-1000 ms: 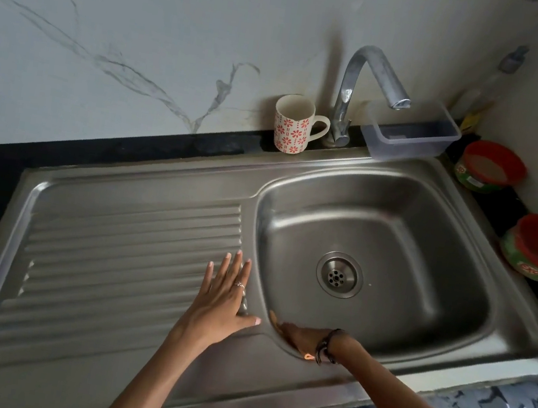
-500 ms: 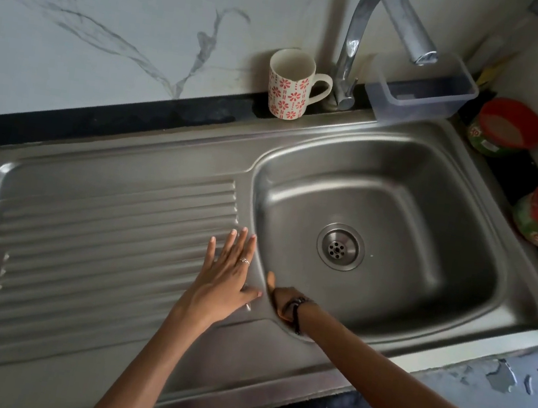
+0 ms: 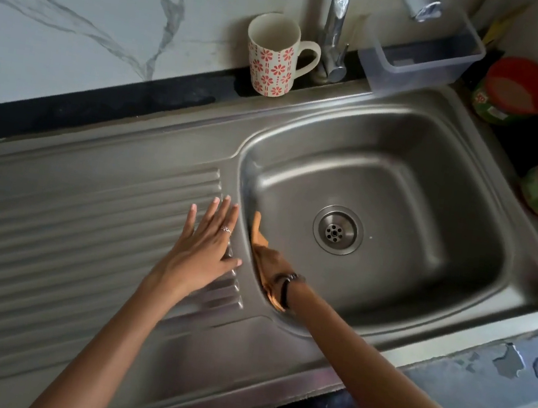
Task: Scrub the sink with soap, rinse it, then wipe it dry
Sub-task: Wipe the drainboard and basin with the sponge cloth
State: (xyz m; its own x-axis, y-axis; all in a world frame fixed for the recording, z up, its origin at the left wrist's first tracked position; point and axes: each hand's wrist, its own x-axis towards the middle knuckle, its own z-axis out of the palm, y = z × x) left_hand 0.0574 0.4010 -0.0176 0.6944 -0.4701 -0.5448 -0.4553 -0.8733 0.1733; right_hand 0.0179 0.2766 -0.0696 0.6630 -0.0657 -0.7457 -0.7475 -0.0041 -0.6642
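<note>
The sink (image 3: 400, 194) is set in a dark counter (image 3: 84, 108), with its drain (image 3: 337, 230) in the middle of the bowl. The left hand (image 3: 200, 249) lies flat with straight fingers on the ribbed part left of the drain, likely to lean on. The right hand (image 3: 265, 258) presses flat on the bowl's wall left of the drain, likely rubbing it; I see no cloth. A mug (image 3: 273, 54) and tap (image 3: 337, 30) stand behind the drain, by a marble wall.
</note>
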